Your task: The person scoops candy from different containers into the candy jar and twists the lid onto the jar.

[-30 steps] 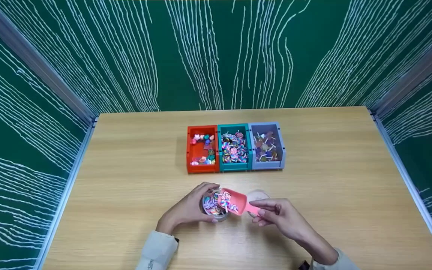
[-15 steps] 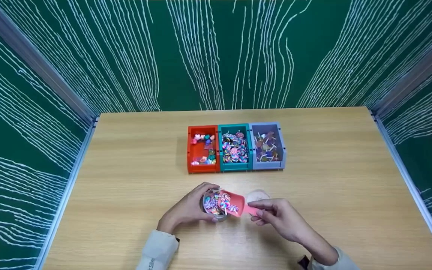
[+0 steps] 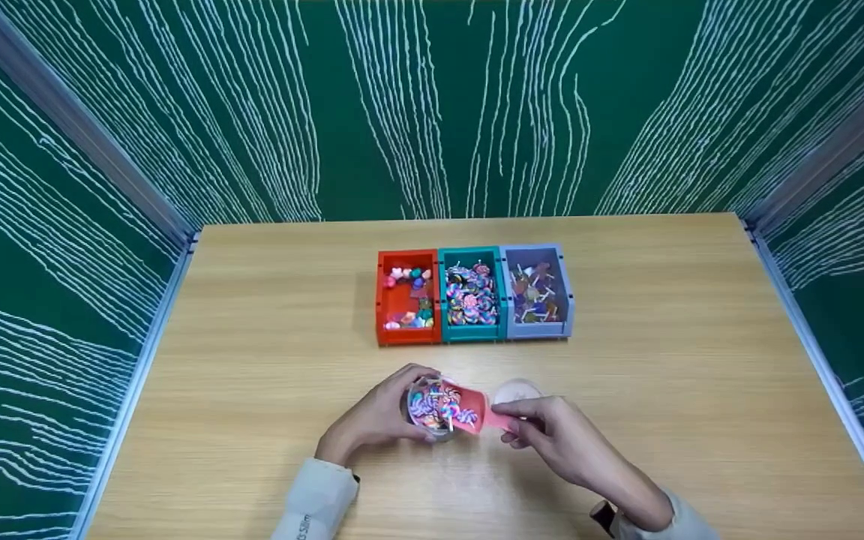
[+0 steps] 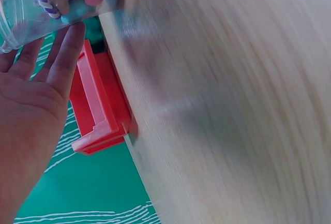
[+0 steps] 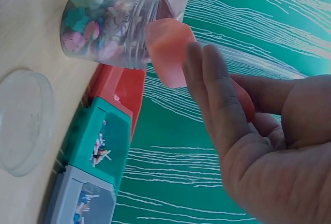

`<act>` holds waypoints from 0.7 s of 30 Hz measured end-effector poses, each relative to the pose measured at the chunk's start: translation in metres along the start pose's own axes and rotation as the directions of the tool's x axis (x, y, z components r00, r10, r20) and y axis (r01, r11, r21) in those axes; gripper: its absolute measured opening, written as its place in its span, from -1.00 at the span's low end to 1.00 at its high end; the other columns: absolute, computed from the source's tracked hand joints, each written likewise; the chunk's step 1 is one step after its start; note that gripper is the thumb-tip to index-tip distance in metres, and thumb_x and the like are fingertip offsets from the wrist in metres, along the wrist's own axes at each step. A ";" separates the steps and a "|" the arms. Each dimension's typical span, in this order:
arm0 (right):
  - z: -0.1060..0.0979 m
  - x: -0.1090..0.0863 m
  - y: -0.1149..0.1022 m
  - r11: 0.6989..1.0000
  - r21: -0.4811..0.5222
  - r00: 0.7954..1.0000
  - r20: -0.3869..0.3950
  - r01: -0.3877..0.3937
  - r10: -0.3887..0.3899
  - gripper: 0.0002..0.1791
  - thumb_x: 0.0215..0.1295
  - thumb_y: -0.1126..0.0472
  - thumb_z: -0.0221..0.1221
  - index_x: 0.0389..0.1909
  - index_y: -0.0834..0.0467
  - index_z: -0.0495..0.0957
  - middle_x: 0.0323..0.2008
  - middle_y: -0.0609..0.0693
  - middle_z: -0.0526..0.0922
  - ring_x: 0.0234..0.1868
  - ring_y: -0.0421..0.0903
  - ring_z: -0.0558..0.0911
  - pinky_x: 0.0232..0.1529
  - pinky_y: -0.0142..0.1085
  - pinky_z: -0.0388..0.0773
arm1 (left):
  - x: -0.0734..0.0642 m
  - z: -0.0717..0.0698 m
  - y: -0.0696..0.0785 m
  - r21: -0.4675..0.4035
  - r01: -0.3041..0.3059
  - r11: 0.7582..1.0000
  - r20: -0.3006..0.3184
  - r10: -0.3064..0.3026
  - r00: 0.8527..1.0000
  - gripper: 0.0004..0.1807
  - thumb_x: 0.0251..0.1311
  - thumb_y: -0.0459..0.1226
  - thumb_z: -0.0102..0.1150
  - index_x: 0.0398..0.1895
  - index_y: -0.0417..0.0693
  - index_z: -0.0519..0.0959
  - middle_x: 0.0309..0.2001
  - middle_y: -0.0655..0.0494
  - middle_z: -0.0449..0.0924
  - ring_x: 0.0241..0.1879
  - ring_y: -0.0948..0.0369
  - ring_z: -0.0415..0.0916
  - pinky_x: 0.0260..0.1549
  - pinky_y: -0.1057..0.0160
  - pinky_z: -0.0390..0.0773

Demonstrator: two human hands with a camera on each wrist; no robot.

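A clear plastic jar holds pastel charms and swirl lollipop pieces, seen through its wall in the right wrist view. My left hand grips the jar round its side, thumb nearest me. In my right hand the handle of a pink scoop is pinched between thumb and fingers. The scoop's front edge is at the jar's mouth. Several small swirl lollipops lie at that end of the scoop, over the opening. The left wrist view shows just part of the jar and hand.
Three joined bins stand beyond the hands: red, teal and grey-lavender. Each has small charms or lollipops inside. A clear round lid lies on the wooden table, partly behind the right hand. Green panels surround the table.
My right hand and the scoop have shifted slightly left, bringing the scoop further over the jar's mouth. My left hand and the jar have barely moved.
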State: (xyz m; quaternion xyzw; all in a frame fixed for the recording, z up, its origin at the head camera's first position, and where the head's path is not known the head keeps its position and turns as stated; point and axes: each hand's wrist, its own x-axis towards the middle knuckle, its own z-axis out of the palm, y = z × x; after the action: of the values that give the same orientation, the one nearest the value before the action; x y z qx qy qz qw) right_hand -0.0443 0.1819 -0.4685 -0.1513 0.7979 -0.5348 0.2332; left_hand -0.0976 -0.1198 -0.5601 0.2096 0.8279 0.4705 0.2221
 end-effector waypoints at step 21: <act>0.018 0.010 -0.027 0.871 -0.486 0.993 -0.052 0.067 -0.106 -0.73 0.39 0.51 0.26 0.00 0.25 0.80 -0.24 -0.04 0.73 -0.19 -0.15 0.61 -0.17 -0.23 0.72 | 0.001 0.000 -0.002 -0.001 0.006 1.000 0.004 -0.006 1.000 -0.06 0.00 -0.19 0.71 0.48 0.12 0.41 0.33 0.29 0.48 0.39 0.18 0.41 0.51 0.01 0.33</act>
State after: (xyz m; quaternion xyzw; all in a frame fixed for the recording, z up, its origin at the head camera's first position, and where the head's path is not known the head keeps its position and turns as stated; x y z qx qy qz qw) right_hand -0.0431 0.1527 -0.4519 -0.2194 0.9070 -0.3339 0.1329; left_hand -0.0985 -0.1201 -0.5623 0.2082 0.8279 0.4697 0.2251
